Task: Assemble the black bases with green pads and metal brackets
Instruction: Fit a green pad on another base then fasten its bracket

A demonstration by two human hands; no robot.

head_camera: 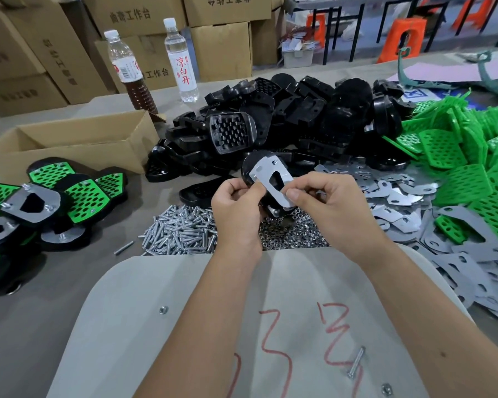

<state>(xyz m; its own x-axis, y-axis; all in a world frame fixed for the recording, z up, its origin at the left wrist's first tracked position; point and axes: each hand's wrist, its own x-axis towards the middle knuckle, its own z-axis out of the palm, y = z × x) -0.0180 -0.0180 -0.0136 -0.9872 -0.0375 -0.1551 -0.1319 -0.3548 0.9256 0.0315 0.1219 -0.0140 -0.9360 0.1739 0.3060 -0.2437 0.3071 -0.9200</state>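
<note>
Both hands (273,196) grip bracket (273,182) against base (252,165).

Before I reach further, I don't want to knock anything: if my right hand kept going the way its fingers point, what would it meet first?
Probably the left hand: the right hand points leftward across the bracket both hold. Depth is unclear.
</note>
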